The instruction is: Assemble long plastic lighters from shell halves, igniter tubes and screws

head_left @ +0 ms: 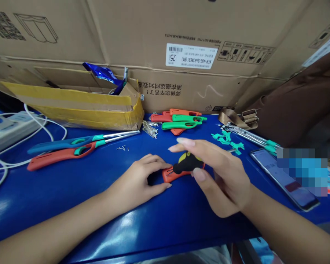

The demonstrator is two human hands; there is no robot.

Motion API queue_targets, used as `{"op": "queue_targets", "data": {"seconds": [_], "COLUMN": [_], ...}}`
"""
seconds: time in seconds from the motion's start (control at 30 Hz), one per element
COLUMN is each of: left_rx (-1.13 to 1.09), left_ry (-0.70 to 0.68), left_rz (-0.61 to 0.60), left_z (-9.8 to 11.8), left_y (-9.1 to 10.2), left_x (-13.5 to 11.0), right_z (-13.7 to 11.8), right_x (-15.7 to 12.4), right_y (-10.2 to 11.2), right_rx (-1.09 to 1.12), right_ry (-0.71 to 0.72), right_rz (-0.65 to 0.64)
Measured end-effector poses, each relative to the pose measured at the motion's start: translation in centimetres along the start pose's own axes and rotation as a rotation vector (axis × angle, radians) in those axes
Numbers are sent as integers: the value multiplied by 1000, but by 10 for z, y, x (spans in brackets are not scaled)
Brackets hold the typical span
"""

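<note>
A red lighter casing [167, 178] lies on the blue table in front of me. My left hand [143, 176] has its thumb and fingertips on either side of the casing's left end. My right hand [222, 172] holds a stubby black-and-yellow screwdriver [183, 165] above the casing, with the thumb against the handle and the index finger stretched over it. The screwdriver's thin shaft points left, low over the red plastic. Whether its tip touches a screw cannot be made out. The casing's right part is partly hidden behind the screwdriver and my right hand.
Two long lighters, blue [63, 146] and red [57, 157], lie left near small screws [123, 148]. Green and red casings [181, 125] are piled behind. Teal parts [228, 140], metal rods [250, 135] and a phone [283, 178] lie right. A taped carton [99, 113] stands back left.
</note>
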State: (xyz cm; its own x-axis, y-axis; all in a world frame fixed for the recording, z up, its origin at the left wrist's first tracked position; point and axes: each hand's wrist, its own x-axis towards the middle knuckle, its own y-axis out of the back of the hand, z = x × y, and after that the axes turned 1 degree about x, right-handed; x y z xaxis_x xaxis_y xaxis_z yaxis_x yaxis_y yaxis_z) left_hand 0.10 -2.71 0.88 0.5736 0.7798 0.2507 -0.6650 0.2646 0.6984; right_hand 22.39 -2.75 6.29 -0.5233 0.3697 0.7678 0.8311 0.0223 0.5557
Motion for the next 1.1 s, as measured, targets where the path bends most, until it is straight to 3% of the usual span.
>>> {"op": "queue_targets", "data": {"seconds": [0.07,0.23,0.4,0.57,0.77,0.97,1.1], "left_rx": [3,4,-8,-1,10,6,19], "left_ry": [2,-5,1,-12,17,24,27], "left_rz": [0,24,4,3,2,-7,-5], "left_z": [1,0,-1,0,1,2,2], "left_y": [0,-1,-2,0,1,1,0], "left_x": [0,-1,-1,0,0,0,0], "right_z": [1,1,-1,0,5,3,1], "right_x": [0,-1,-1,-2,-1,2,-5], "right_y": [1,7,10,12,8,3,0], "right_rx": [33,-248,-82,-300,-14,-136,4], "right_ry": [-2,86,69,47,-54,-15,-186], "right_rz": [-4,-11,-43,-13,-61,71,1]}}
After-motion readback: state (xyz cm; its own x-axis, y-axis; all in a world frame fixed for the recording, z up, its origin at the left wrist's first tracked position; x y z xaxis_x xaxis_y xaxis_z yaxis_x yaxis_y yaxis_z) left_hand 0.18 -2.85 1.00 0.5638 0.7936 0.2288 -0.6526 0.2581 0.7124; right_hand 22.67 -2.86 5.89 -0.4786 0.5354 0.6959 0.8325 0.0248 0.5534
